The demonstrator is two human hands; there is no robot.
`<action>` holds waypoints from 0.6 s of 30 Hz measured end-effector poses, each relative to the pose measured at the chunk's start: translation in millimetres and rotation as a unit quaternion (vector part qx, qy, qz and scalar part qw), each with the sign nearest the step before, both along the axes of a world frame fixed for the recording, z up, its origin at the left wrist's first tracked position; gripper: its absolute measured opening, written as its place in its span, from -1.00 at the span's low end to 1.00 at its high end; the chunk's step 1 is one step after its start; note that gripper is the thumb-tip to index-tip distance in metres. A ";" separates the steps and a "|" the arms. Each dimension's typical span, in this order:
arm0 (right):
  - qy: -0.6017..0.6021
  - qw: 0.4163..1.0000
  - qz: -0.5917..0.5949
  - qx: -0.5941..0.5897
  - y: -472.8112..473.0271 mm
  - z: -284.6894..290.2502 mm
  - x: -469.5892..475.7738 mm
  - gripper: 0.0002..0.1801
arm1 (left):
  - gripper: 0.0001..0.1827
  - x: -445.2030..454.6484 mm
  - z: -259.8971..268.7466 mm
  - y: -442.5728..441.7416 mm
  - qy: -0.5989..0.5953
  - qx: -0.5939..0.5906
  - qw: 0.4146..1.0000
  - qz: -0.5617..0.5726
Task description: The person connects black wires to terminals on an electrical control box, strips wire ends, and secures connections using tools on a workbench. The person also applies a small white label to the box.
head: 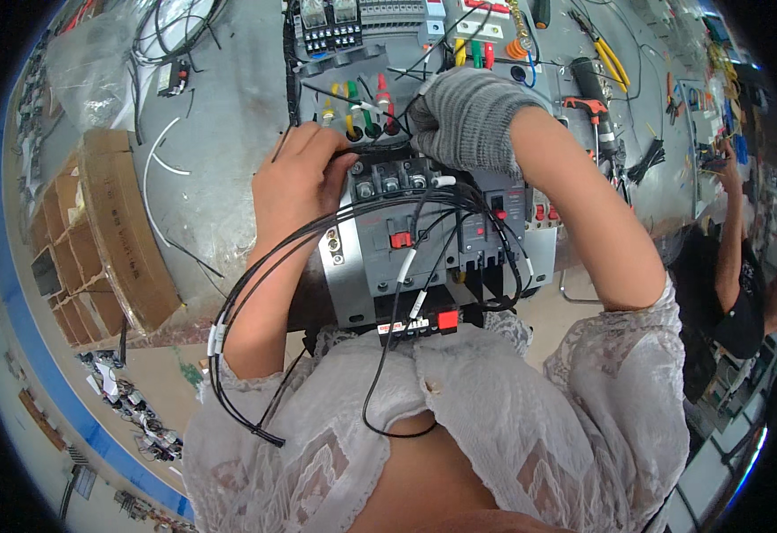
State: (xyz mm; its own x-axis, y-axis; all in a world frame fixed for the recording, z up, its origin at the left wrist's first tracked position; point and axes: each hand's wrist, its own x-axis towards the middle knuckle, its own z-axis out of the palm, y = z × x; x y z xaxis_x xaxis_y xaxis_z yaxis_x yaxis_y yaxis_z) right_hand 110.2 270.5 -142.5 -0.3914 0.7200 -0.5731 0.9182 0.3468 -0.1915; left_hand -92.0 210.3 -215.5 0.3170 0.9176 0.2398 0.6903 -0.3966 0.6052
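My left hand (305, 166), bare, has thumb and fingers pinched on the black wire bundle (385, 148) above the terminals of a grey moulded-case circuit breaker (388, 233). My right hand (458, 120), in a grey knitted glove, is curled at the bundle's other end; the fingertips are hidden. Between my hands, yellow, green and red cables (368, 120) pass through holes in the panel. A loop of black wires with white marker sleeves (406, 265) crosses the breaker and hangs over my left forearm. A black part with a red block (448, 320) lies at the panel's near edge.
A divided cardboard box (122, 226) and a plastic bag (85, 80) are at left. Yellow-handled pliers (611, 63), a red-and-black handled tool (585, 104) and black cable ties (648, 160) lie at right. A co-worker's arm (730, 226) shows at far right.
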 end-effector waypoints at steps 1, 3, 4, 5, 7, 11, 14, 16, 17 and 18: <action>-0.019 1.000 0.009 -0.007 2.0 -0.8 -4.3 -0.77 | -0.84 0.9 1.5 0.8 0.013 -0.006 1.000 0.002; -0.057 0.998 0.028 -0.018 5.9 0.6 -11.8 -0.77 | -0.84 2.0 5.3 1.7 0.041 -0.017 0.999 0.007; -0.081 0.995 0.046 -0.027 8.7 2.0 -15.6 -0.76 | -0.85 2.0 4.2 3.2 0.058 -0.010 0.998 0.000; -0.091 0.993 0.066 -0.028 9.9 -2.8 -16.9 -0.77 | -0.85 2.7 3.3 4.1 0.071 -0.004 0.997 -0.006; -0.112 0.987 0.110 -0.026 13.1 -14.7 -18.4 -0.79 | -0.85 6.1 2.9 5.6 0.097 0.012 0.995 -0.014; -0.154 0.980 0.130 -0.006 8.6 -15.4 -21.5 -0.74 | -0.82 -3.8 3.2 3.5 0.105 0.030 0.990 -0.084; -0.183 0.977 0.104 -0.030 7.8 -9.2 -29.0 -0.67 | -0.69 -11.4 -1.1 -1.5 0.076 0.045 0.993 -0.078; -0.168 0.981 0.098 0.021 1.7 -14.4 -25.3 -0.78 | -0.64 -15.7 -0.7 -3.4 0.063 0.034 0.995 -0.069; -0.161 0.981 0.096 0.047 -3.1 -19.3 -20.8 -0.82 | -0.64 -19.4 -2.7 -4.3 0.013 0.026 0.997 -0.070; -0.134 0.983 0.093 0.086 -8.5 -27.9 -14.9 -0.82 | -0.65 -25.2 -5.8 -6.4 -0.034 0.016 0.997 -0.069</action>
